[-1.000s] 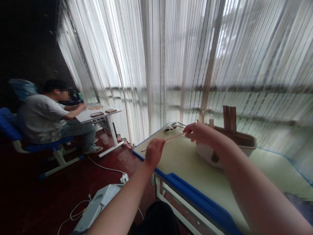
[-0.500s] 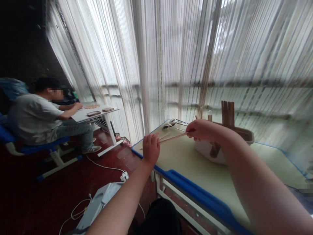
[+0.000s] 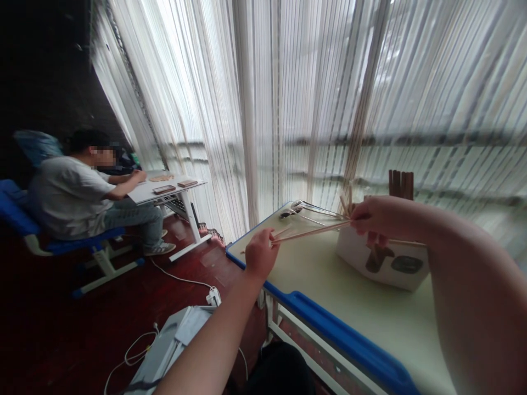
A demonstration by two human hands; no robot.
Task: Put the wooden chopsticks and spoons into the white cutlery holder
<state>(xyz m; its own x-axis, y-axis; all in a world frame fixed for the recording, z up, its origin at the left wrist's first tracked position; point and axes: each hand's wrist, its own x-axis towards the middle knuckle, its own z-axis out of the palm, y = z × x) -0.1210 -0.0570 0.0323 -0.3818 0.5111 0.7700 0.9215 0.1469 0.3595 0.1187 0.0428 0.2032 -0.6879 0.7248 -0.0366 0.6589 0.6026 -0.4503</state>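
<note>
My left hand [image 3: 262,255] is closed around one end of a few thin, light wooden chopsticks [image 3: 315,232] above the table. The other ends are pinched in my right hand [image 3: 368,215], so the sticks stretch between both hands. Just behind and below my right hand stands a white box [image 3: 381,266] with cut-out openings in its front. Dark brown chopsticks [image 3: 401,184] rise upright from it, and lighter sticks [image 3: 346,200] lean out at its left. My right hand and forearm hide part of the box. Metal spoons [image 3: 292,211] lie near the table's back edge.
The cream table [image 3: 313,269] has a blue rim [image 3: 341,334]. To the left, a person [image 3: 78,192] sits at a white desk [image 3: 181,192] holding small trays. A grey cabinet [image 3: 164,345], cables and a plug [image 3: 213,296] are on the floor. Sheer curtains [image 3: 313,99] hang behind.
My right hand has moved right, away from my left hand, and more of the chopsticks' length shows between them. More of the box's front is visible. The view has shifted slightly.
</note>
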